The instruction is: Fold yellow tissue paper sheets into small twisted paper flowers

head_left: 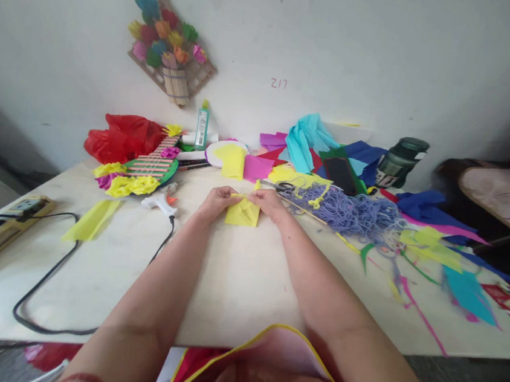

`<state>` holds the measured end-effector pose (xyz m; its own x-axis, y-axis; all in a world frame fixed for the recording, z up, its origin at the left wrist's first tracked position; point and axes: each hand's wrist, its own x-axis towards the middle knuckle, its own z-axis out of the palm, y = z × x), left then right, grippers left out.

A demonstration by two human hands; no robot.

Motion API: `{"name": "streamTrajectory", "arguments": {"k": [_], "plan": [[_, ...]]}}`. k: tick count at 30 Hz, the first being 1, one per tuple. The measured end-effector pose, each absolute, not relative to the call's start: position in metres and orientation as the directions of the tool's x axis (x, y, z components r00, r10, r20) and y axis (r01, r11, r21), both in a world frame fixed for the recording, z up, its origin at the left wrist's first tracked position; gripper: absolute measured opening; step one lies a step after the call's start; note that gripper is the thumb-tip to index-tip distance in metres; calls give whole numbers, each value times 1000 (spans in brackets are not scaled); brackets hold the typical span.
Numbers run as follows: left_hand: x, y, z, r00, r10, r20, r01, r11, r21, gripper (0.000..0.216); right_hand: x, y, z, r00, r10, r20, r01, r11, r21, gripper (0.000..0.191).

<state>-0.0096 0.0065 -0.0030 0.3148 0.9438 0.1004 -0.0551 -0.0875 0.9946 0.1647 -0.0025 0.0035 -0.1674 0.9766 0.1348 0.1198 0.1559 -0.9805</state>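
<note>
A small square of yellow crepe paper [242,213] is stretched between my two hands above the middle of the table. My left hand [220,202] pinches its upper left corner between thumb and fingers. On the other side, my right hand [268,203] grips the upper right edge in the same way. Creases run across the upper part of the paper. Just beyond my right hand lie scissors [285,187] and a thin stick [305,210]. A white glue gun [160,204] rests to the left of my left hand, its black cord trailing off.
A tangle of purple yarn [348,212] and paper scraps cover the right side. At left are a green piece with wooden sticks and paper flowers [150,168], a yellow strip [92,221] and a power strip [5,225]. A glue bottle [202,126] and dark jar [401,162] stand behind.
</note>
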Motion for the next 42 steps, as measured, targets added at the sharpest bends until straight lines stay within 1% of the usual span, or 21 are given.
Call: {"name": "streamTrajectory", "arguments": {"k": [4, 8, 13, 18, 22, 25, 31, 36, 42], "plan": [[-10, 5, -2, 327, 940, 101, -80, -79, 994, 28, 164, -3, 4, -136, 977, 164, 146, 183, -972, 21], [-10, 5, -1, 327, 939, 104, -76, -83, 994, 27, 164, -3, 4, -116, 979, 169, 133, 184, -974, 18], [-10, 5, -1, 294, 950, 106, -79, -86, 993, 27, 163, -4, 4, -111, 977, 180, 137, 195, -971, 17], [-9, 4, 1, 294, 949, 117, -73, -100, 992, 27, 162, -2, 2, -129, 971, 200, 161, 219, -962, 17], [-7, 2, 4, 320, 943, 89, -60, -74, 995, 27, 162, 2, -2, -157, 958, 241, 156, 265, -952, 16], [-7, 1, 5, 308, 948, 80, -36, -73, 997, 28, 160, 3, -4, -175, 951, 253, 147, 279, -949, 15], [-8, 1, 3, 302, 950, 87, 34, -101, 994, 27, 157, -1, -1, -173, 959, 225, 157, 253, -955, 13], [-5, 0, 4, 238, 968, 81, 68, -100, 993, 30, 157, -3, 3, -166, 962, 215, 188, 245, -951, 16], [-2, 4, 3, 160, 980, 122, 74, -135, 988, 35, 158, -1, -1, -179, 977, 115, 89, 133, -987, 24]]}}
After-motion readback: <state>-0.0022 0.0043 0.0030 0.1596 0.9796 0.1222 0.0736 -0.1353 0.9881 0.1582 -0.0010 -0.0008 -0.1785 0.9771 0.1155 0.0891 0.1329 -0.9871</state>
